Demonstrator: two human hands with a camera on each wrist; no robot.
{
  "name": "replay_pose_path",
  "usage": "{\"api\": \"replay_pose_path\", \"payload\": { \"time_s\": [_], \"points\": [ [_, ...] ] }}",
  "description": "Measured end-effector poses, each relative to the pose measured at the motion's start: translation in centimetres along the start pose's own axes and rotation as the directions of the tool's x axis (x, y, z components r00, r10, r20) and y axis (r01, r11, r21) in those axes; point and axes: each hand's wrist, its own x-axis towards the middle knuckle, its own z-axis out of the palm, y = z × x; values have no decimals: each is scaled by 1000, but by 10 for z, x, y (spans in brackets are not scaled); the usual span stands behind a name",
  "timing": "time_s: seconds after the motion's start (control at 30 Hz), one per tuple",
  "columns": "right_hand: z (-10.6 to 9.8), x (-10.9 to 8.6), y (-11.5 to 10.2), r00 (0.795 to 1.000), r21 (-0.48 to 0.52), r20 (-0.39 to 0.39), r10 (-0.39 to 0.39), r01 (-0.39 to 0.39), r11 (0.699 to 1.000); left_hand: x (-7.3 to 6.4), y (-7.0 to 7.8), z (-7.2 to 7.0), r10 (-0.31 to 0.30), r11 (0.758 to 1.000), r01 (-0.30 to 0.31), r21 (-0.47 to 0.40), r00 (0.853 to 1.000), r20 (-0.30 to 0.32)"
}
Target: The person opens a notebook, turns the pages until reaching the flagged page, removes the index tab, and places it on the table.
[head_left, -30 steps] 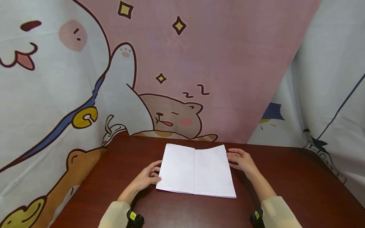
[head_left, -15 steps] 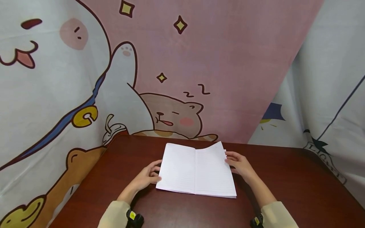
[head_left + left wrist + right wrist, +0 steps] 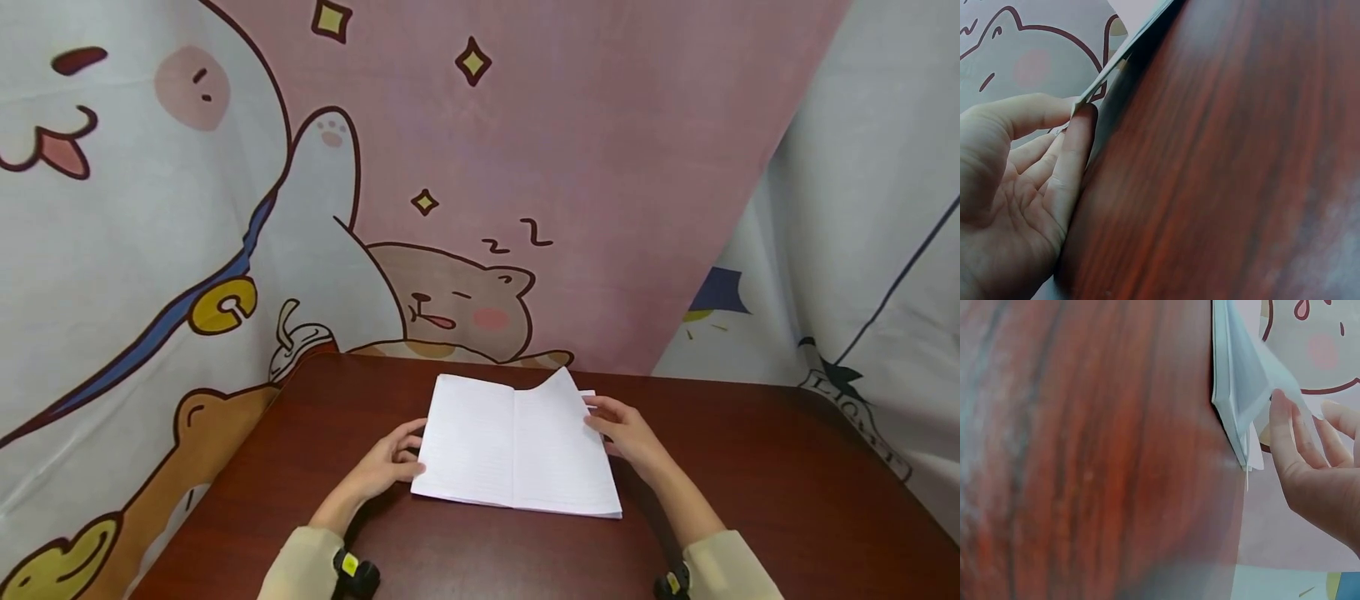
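Observation:
An open notebook [image 3: 472, 450] with white, faintly lined pages lies on the table in the head view. My left hand [image 3: 382, 461] pinches its left edge. In the left wrist view the thumb of the left hand [image 3: 1029, 169] is on one side of the edge and the fingers are on the other. On the right side, my right hand [image 3: 630, 432] holds a lifted page [image 3: 558, 408], whose far corner curls up. The right wrist view shows this page [image 3: 1279, 378] bent away from the stack, between the thumb and fingers of the right hand [image 3: 1319, 462].
The dark reddish-brown wooden table [image 3: 465, 554] extends around the notebook. Behind it hangs a cloth backdrop [image 3: 600, 192] with cartoon animals, close to the table's far edge. Each wrist wears a small black camera [image 3: 358, 575] below a cream sleeve [image 3: 300, 567].
My right hand has closed on the right page and moved slightly left, raising the page so its far corner curls inward and the sheets beneath show. The left hand has stayed in place.

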Motion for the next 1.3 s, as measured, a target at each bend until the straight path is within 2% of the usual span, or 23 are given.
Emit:
{"api": "replay_pose_path", "payload": {
  "time_s": [0.43, 0.6, 0.77, 0.9, 1.3],
  "points": [
    [6, -2, -5, 990, 47, 135, -52, 46, 998, 0, -2, 2, -5, 1000, 5, -12, 1000, -2],
    [11, -1, -4, 974, 59, 205, -92, 82, 995, 1, -1, 2, 1, 1000, -1, -10, 1000, 0],
    [15, 1, -1, 954, 124, 260, -153, 124, 985, 1, -2, 2, 1, 1000, -1, -10, 1000, 1],
    [21, 1, -1, 948, 128, 267, -171, 141, 982, 1, -3, 2, 2, 1000, -2, -16, 1000, 4],
    [33, 3, -11, 936, 40, 287, -202, 199, 979, 0, 1, 0, -3, 1000, 3, 12, 1000, -9]
  ]
}}
